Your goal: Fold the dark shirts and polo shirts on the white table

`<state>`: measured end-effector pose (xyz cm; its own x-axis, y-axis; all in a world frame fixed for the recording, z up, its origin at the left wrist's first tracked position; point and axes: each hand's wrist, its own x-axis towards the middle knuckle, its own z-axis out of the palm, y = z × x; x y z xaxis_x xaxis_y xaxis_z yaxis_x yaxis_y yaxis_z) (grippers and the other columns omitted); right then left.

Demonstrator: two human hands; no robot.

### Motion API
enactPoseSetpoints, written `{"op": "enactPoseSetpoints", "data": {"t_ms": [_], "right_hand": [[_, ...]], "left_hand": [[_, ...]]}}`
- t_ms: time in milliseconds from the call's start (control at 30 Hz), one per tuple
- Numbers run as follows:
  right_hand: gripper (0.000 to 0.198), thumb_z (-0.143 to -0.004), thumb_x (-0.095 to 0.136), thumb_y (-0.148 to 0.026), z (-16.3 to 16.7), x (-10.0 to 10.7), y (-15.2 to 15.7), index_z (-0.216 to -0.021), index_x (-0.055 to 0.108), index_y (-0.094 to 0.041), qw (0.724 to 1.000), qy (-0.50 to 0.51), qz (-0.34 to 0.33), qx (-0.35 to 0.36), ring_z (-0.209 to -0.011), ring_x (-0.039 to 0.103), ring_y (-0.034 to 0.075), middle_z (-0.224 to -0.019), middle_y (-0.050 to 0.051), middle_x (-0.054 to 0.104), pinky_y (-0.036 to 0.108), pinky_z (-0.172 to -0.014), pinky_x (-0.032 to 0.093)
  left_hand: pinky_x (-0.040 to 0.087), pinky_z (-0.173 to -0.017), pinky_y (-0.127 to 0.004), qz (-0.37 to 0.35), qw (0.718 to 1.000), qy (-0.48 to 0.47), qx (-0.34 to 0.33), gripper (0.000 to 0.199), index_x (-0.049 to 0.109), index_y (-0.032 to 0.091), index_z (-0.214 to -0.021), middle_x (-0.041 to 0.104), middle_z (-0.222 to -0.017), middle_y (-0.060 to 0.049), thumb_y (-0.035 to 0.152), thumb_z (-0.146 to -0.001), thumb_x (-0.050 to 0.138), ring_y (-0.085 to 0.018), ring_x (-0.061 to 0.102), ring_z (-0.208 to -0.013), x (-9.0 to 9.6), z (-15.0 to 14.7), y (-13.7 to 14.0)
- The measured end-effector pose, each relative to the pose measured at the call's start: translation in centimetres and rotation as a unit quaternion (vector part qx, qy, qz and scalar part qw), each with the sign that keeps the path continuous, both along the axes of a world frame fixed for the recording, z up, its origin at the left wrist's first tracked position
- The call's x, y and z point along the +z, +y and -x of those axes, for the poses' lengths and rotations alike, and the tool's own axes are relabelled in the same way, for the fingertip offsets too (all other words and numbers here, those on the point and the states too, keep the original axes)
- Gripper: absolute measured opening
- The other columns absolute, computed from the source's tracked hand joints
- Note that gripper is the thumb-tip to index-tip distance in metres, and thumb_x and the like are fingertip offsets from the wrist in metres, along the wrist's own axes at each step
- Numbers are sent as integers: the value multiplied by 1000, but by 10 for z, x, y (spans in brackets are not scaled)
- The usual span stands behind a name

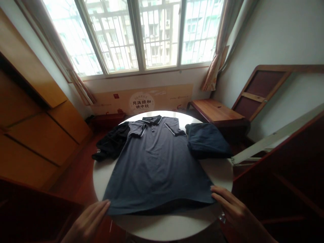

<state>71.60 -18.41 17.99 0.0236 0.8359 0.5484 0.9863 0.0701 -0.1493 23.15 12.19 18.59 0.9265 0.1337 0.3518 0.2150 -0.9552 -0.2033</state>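
A dark grey polo shirt lies spread front side up on a round white table, its collar pointing away from me. My left hand pinches the hem's left corner. At the opposite corner, my right hand has its fingers closed on the hem. Between the two corners the hem gapes a little, showing the dark inside. A folded dark navy garment rests to the right of the shirt. On the left, a black garment lies bunched, partly under the shirt's sleeve and hanging over the table edge.
A wooden bench stands beyond the table at the right, near a leaning wooden frame. Orange-brown cabinets line the left side. Behind the table are a barred window and a printed box along the wall.
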Motion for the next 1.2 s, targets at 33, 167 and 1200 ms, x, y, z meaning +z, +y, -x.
{"op": "enactPoseSetpoints", "data": {"t_ms": [33, 167, 1200], "right_hand": [[48, -81, 40, 2, 1, 1, 0, -116, 65, -18, 1000, -4, 0, 6, -111, 65, 16, -120, 8, 66, 24, -100, 52], [47, -79, 44, 2, 3, 12, 0, -118, 65, -17, 999, -31, 12, 36, -110, 65, 17, -117, 8, 68, 24, -100, 52], [16, -94, 56, -27, 246, 63, 290, -104, 67, -27, 845, -191, 201, 458, -90, 63, 20, -121, 3, 63, 23, -45, 40]], "left_hand": [[52, -97, -24, -3, 1000, 7, -5, 70, 35, 18, -152, 65, -130, -8, 0, -84, 37, -18, 65, -114, 2, 2, 1], [53, -96, -22, -7, 1000, -6, -13, 72, 30, 22, -154, 67, -126, -5, 3, -85, 38, -17, 67, -111, 9, 8, 3], [53, -80, -27, 337, 847, -104, 397, 17, 75, 15, -81, 75, -91, -13, 25, -75, 62, -26, 71, -92, 95, -289, 293]]}}
